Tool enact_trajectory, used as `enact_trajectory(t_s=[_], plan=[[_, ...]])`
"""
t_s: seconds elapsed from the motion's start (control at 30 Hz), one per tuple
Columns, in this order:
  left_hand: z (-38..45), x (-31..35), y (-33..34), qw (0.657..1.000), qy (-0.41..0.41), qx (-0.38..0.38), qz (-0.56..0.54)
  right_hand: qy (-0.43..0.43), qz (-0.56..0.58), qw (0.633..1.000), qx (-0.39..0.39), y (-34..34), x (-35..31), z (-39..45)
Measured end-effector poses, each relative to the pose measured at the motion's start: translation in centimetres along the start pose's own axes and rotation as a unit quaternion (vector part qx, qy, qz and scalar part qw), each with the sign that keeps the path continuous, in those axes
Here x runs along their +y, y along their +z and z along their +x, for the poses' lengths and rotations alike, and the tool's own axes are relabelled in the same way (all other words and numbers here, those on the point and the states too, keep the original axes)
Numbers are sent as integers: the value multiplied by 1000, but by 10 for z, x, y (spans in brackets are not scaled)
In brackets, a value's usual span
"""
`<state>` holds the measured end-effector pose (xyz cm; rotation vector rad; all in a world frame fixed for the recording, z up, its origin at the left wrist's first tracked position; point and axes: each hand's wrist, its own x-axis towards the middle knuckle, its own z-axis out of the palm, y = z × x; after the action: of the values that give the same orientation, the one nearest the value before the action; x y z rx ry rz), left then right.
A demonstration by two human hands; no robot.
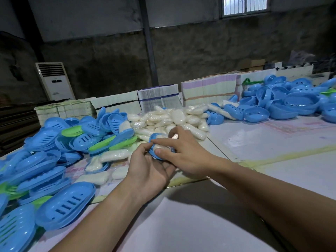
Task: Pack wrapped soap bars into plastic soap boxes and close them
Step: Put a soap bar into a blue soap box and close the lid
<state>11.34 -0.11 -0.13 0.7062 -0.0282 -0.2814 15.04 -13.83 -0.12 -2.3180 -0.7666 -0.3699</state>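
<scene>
Both hands meet over the table's middle on one blue soap box (155, 136) with a white wrapped soap bar (159, 146) inside it. My left hand (149, 167) cups the box from below, thumb on its rim. My right hand (183, 151) grips it from the right, fingers pressing across the top. The box is mostly hidden by my fingers. Behind it lies a heap of wrapped soap bars (169, 119).
Blue and green slotted box halves (54, 142) are piled along the left. Another pile of blue box shells (283, 100) sits far right. Loose wrapped bars (114, 155) lie near my left hand. Stacks of flat cartons (209, 90) line the table's far edge.
</scene>
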Motion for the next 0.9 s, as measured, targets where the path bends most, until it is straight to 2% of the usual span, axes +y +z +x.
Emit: enact_trajectory(t_s=[0.13,0.23,0.27,0.33,0.37,0.4,0.43,0.5,0.57,0.63,0.7,0.9], plan=[[-4,-3,4,1000,-3,10,10,16,-10,999,-26,5,1,0],[-7,-2,9,1000,7,9,15,12,117,993,-22,-14,8,4],[-8,-1,11,1000,12,12,3,16,165,986,3,-24,14,8],[-10,0,13,999,20,17,-21,65,217,968,108,-43,36,23],[-10,0,12,999,23,20,-23,110,198,959,171,-52,53,31],[-10,0,12,999,24,24,-20,166,123,953,219,-60,74,39],[-10,-1,12,999,20,29,-14,227,12,945,234,-67,97,43],[-8,-2,11,999,5,34,-4,329,-201,903,192,-80,144,37],[-7,-4,10,999,0,39,4,399,-299,856,137,-90,183,26],[-6,-6,11,999,-3,34,0,434,-324,834,107,-97,209,22],[-3,-7,10,1000,5,25,-7,433,-349,828,80,-100,222,26],[0,-4,10,1000,-2,20,0,436,-326,836,63,-105,240,34]])
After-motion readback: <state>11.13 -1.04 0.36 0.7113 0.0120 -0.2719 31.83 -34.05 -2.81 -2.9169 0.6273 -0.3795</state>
